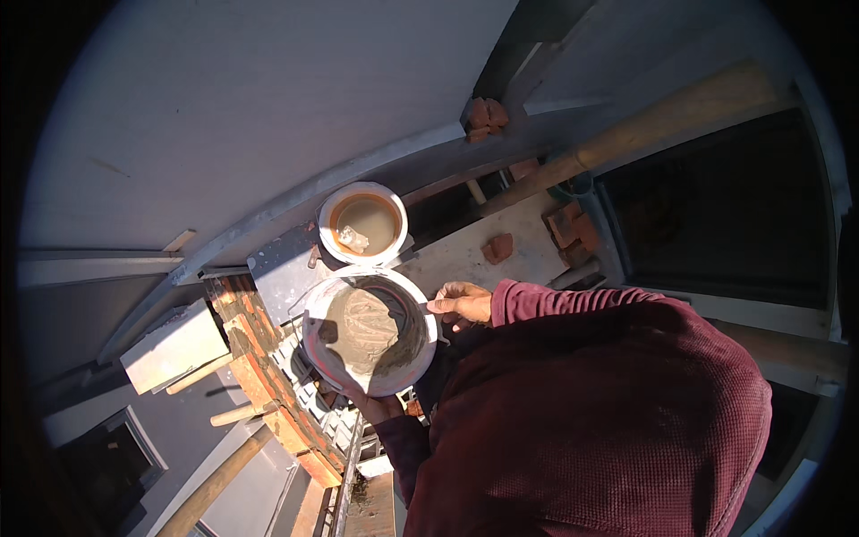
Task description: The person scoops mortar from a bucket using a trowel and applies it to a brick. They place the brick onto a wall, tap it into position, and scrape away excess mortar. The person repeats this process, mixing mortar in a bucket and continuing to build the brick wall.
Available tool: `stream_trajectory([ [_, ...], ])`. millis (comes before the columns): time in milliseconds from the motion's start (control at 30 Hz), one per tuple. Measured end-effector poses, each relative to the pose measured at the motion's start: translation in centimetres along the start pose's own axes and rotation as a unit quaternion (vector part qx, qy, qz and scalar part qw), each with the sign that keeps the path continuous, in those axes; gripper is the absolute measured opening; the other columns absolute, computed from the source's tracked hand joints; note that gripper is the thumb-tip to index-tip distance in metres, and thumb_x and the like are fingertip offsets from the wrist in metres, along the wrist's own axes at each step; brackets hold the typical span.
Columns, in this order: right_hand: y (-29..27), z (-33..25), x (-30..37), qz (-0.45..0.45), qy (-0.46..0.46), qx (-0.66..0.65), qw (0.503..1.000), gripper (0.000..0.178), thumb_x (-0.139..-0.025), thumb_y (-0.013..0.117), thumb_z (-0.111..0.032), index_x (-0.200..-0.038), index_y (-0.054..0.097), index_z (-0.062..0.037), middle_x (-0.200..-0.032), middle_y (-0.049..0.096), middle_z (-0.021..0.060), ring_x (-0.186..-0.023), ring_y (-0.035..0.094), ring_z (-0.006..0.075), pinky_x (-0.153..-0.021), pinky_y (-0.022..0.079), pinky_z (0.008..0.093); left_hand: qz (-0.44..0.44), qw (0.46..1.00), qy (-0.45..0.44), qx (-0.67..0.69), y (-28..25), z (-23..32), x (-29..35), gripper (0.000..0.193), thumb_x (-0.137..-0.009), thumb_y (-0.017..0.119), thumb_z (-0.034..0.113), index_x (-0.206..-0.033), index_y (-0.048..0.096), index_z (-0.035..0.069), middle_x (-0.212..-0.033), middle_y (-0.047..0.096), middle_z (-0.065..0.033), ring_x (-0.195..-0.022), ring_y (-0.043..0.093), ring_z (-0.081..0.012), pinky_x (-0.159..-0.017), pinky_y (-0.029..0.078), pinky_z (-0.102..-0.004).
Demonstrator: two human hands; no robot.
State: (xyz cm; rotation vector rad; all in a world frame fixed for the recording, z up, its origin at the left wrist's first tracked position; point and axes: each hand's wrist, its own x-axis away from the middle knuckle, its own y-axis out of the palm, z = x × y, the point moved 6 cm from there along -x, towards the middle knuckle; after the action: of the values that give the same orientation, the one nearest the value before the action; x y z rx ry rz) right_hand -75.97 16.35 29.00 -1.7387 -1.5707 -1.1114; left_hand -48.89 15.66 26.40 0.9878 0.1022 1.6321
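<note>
A white bucket with grey mortar in it stands tipped or upright in front of my body; I cannot tell which. My left hand grips its near lower side, thumb up along the wall and the other fingers hidden. At the right rim, my right hand has its fingers closed on the edge. A thin wire handle shows at the bucket's left side. Just beyond sits a second white bucket, orange-stained inside, holding murky liquid and a pale lump.
A partly built brick wall with wet joints runs at the left, beside wooden poles and a pale block. Boards carry a brick piece; bricks stack to the right. A bamboo pole crosses behind.
</note>
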Motion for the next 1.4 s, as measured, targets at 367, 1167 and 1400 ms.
stream_trajectory([
  [367, -10.8, 8.4, 1.6, 0.227, -0.017, -0.441, 0.868, 0.011, -0.093, 0.059, -0.013, -0.096, 0.058, -0.0019, -0.082, 0.065, 0.0113, -0.07, 0.067, 0.0253, -0.064, 0.059, 0.0432, -0.246, 0.833, -0.282, -0.407, 5.2, -7.6, -10.9, 0.054, -0.095, 0.056, 0.034, -0.14, 0.037, 0.012, -0.135, 0.048, -0.0102, -0.126, 0.046, -0.0269, -0.104, 0.041, -0.0454],
  [1167, -60.8, 22.6, 22.6, 0.53, -0.382, -0.757, 0.019, 0.049, -0.093, 0.053, -0.013, -0.136, 0.04, 0.0051, -0.123, 0.057, 0.0213, -0.097, 0.066, 0.0352, -0.074, 0.06, 0.0459, -0.312, 0.49, -0.148, -0.801, 22.6, -13.4, -16.4, 0.041, -0.091, 0.055, 0.026, -0.127, 0.043, 0.011, -0.123, 0.054, -0.0133, -0.116, 0.052, -0.0271, -0.092, 0.044, -0.0434],
  [1400, -73.9, 19.8, 33.8, 0.575, -0.359, -0.653, 0.338, 0.034, -0.094, 0.056, -0.023, -0.121, 0.052, -0.0038, -0.107, 0.062, 0.0142, -0.095, 0.066, 0.0302, -0.076, 0.058, 0.0415, -0.269, 0.492, -0.138, -0.816, 20.5, -11.5, -16.9, 0.037, -0.09, 0.055, 0.023, -0.124, 0.045, 0.011, -0.12, 0.055, -0.0142, -0.113, 0.054, -0.0271, -0.089, 0.045, -0.0428],
])
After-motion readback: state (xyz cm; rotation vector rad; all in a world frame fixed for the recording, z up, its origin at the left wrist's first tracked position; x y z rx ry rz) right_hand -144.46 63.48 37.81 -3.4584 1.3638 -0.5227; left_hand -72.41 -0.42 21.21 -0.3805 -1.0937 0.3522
